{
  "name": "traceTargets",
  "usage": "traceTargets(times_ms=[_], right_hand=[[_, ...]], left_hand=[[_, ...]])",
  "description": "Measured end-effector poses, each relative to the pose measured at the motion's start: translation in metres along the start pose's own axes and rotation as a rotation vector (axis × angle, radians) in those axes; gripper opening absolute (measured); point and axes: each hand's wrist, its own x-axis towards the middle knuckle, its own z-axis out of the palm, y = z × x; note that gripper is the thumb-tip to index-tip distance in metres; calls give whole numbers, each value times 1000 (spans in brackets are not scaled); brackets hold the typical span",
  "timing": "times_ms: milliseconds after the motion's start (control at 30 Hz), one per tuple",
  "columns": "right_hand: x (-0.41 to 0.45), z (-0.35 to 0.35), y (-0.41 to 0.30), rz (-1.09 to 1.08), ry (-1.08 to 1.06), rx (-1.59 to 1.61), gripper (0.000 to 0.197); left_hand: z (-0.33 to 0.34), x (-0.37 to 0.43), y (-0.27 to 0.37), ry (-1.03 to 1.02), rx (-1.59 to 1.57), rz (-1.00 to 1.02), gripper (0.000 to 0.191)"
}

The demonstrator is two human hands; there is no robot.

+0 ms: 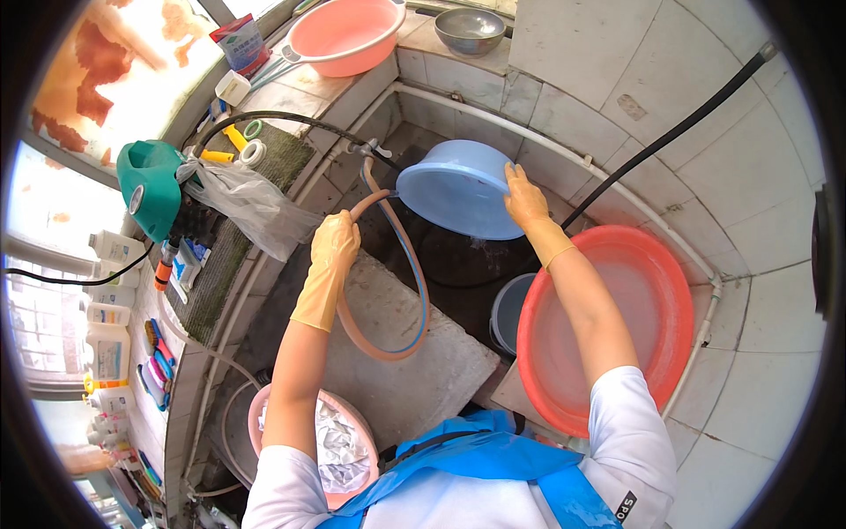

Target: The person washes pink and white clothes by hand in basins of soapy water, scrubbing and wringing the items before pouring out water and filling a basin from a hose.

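Note:
My left hand (336, 238), in a yellow rubber glove, grips a tan hose (418, 291) with a blue stripe near its end. The hose loops down and back up to a tap (369, 148) on the wall pipe. Its mouth points at a light blue plastic basin (456, 195), tilted on its side with the opening towards me. My right hand (527, 198), gloved the same way, holds that basin by the right part of its rim. Water drips from the basin's lower edge. Most of my right thumb is hidden.
A red tub (681, 324) of cloudy liquid stands at right, beside a grey bucket (512, 311). White cloth fills a pink basin (370, 449) at lower left. A stone slab (403, 370) lies below the hose. The left ledge carries a green pressure washer (155, 192), brushes (157, 370) and several bottles (109, 350).

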Motion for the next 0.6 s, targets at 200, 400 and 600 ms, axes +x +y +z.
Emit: traceTargets(times_ms=[200,400,600], right_hand=[[5,3,15,45,73,70,62],[2,14,10,220,48,395,62],[-3,33,-2,289,-36,446,60]], left_hand=[[11,1,3,-9,-2,2,21],[13,4,17,121,-98,52,27],[-6,16,34,239,-153,-25,42]])
